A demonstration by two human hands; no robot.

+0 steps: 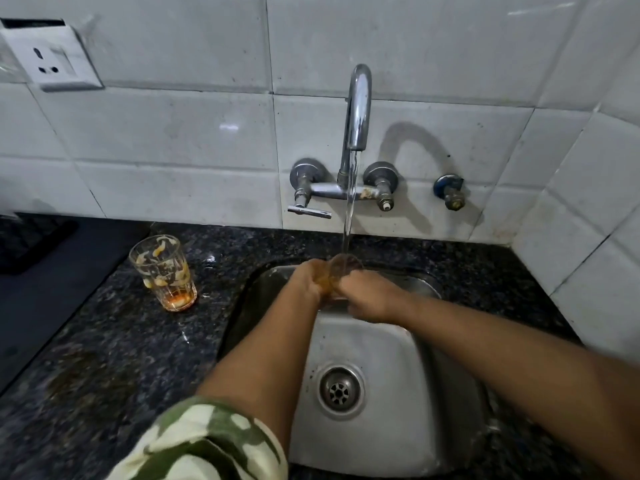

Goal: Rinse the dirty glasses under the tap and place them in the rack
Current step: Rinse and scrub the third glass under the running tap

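Over the steel sink [374, 344], my left hand [306, 277] and my right hand [370, 297] both grip a clear glass [341, 268] with brownish liquid inside. Its mouth is directly under the stream of water running from the chrome tap [358, 109]. A second dirty glass [164, 273] stands upright on the dark granite counter [114, 341] to the left of the sink, streaked with yellowish residue and holding an orange-brown remnant at its bottom. No rack is in view.
The tap's lever handle [309, 211] and a second valve [384, 188] sit on the tiled wall. A small separate valve [450, 192] is further right. A wall socket [52, 60] is at upper left. A dark mat [31, 244] lies at far left.
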